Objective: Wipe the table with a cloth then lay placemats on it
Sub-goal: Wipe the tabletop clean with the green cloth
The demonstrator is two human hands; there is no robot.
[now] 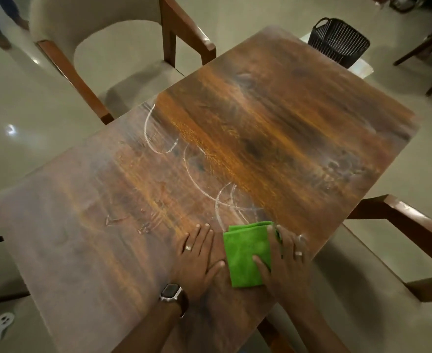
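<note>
Both hands are down on the wooden table [273, 110], low in the frame and just right of centre. The right hand [284, 256] lies on a folded green cloth [245, 256], fingers long and fairly straight over its right edge, thumb laid across the lower part of the fabric. It presses the cloth flat against the wood rather than bunching it up. There is a ring on one finger of that hand.

Just beside it, to the left, the left hand [199, 253] rests palm-down on the bare wood, fingers straight and close together, thumb angled toward the cloth's left edge. It holds nothing. A ring shows on one finger, and a dark-strapped watch [171, 294] sits on the wrist below.

The tabletop runs diagonally from lower left to upper right. Pale curved streaks [158, 131] arc across its middle, from just above the cloth toward the upper left, and the left half of the surface looks hazy and dull while the right half shows warmer, clearer grain.

A cushioned chair [95, 24] with wooden arms stands at the upper left. A dark slatted basket [337, 42] sits beyond the table's far corner, upper right. Another wooden chair arm [408, 215] pokes in at the right edge. A small white object [3, 324] lies on the floor, lower left.
</note>
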